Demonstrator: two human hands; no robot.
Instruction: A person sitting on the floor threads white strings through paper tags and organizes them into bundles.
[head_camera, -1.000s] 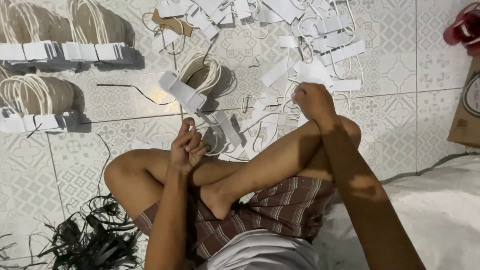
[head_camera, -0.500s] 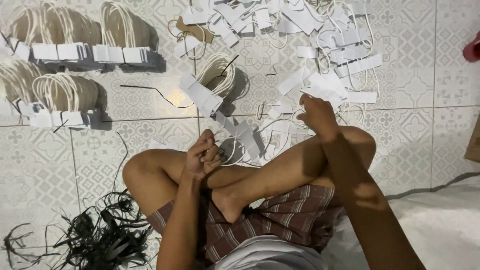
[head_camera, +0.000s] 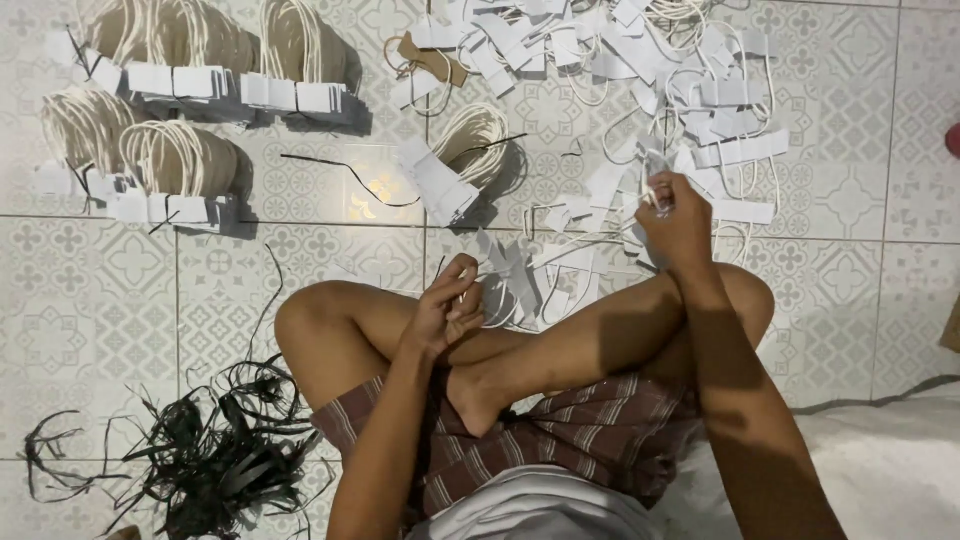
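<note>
Pinching white paper tag (head_camera: 657, 190) overhead

Brown shorts (head_camera: 590, 440) with thin pale stripes and a white shirt (head_camera: 540, 510) are worn, with arms, legs and feet left bare.

I sit cross-legged, both arms reaching forward over my legs. My left hand (head_camera: 447, 303) hovers just above my left knee, wrist bent, fingers curled inward with the thumb and fingertips drawn together in a pinch. My right arm stretches farther out, crossing over my right knee, forearm nearly straight. My right hand (head_camera: 678, 218) is turned knuckles-up, its fingers (head_camera: 655, 192) bunched and closed at the tips.
</note>
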